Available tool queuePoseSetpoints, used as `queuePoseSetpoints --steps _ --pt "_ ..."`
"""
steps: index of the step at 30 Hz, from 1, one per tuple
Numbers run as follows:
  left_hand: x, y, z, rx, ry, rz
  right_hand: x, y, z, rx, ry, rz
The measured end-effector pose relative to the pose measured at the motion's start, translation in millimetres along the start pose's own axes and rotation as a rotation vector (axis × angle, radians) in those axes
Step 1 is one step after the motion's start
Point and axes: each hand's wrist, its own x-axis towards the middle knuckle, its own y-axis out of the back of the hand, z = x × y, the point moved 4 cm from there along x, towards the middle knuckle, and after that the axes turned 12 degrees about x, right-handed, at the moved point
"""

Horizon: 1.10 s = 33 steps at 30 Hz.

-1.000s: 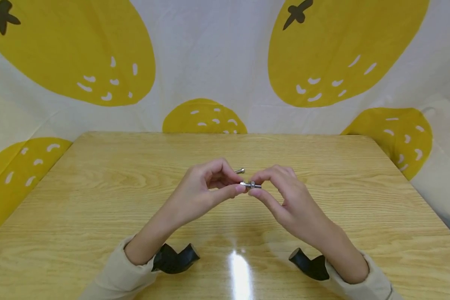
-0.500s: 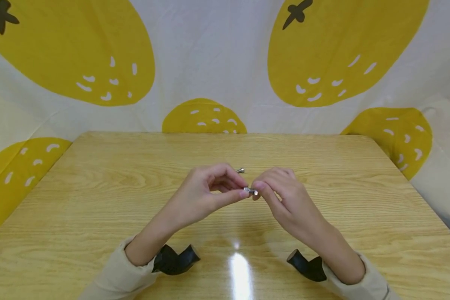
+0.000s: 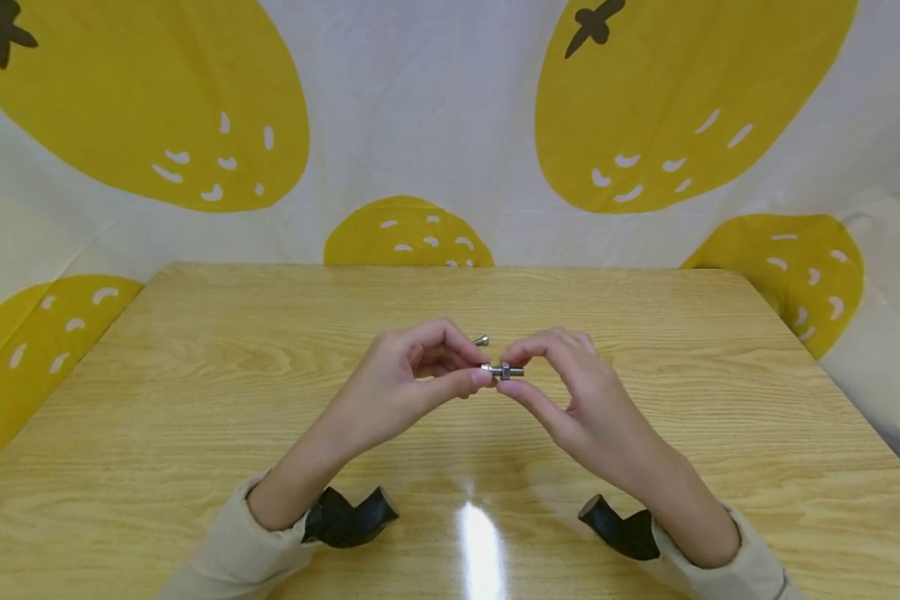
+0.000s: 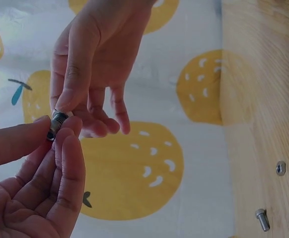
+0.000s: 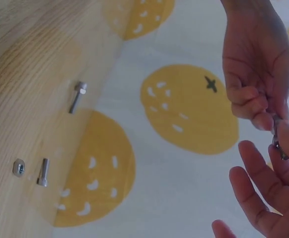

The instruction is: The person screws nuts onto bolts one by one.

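Note:
In the head view my left hand pinches the head end of a small metal bolt, which lies level and points right. A hex nut sits around the bolt's shank, with the threaded end sticking out past it. My right hand has thumb and index fingertips at the nut's lower and upper sides. Its other fingers are spread in the right wrist view, where the held bolt is partly covered by fingers. Both hands are above the table.
A loose bolt lies on the table behind my left hand. The right wrist view shows another bolt, a shorter-looking bolt and a loose nut. A fruit-patterned cloth hangs at the table's far edge.
Half a second ago the right thumb and fingers were rolled over the bolt's end and both hands sat slightly lower. Now the fingertips are back above and below the nut, with the threaded end visible.

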Motion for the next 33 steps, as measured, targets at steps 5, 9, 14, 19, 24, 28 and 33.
queuePoseSetpoints --steps 5,9,14,19,24,28,33 --pt "-0.5 -0.3 1.6 -0.019 -0.014 -0.015 0.8 -2.7 1.0 0.023 0.009 -0.016" --pt "-0.3 -1.6 2.0 -0.016 -0.011 -0.019 1.9 -4.6 2.9 0.02 0.0 -0.023" --pt "-0.1 -1.6 1.6 -0.004 -0.004 -0.004 0.2 -2.9 5.4 0.008 -0.092 -0.038" --pt "0.1 -0.6 1.9 0.003 0.007 0.007 -0.1 0.0 1.4 0.014 -0.099 -0.048" --pt "0.1 -0.6 1.6 -0.01 0.006 0.004 1.8 0.7 -1.6 0.023 0.01 -0.023" --pt "-0.1 -0.7 0.8 -0.02 0.002 0.002 1.2 0.1 -0.9 0.014 0.042 -0.011" --pt "-0.8 -0.7 1.0 -0.03 0.002 -0.003 0.0 -2.2 0.8 0.021 0.006 -0.034"
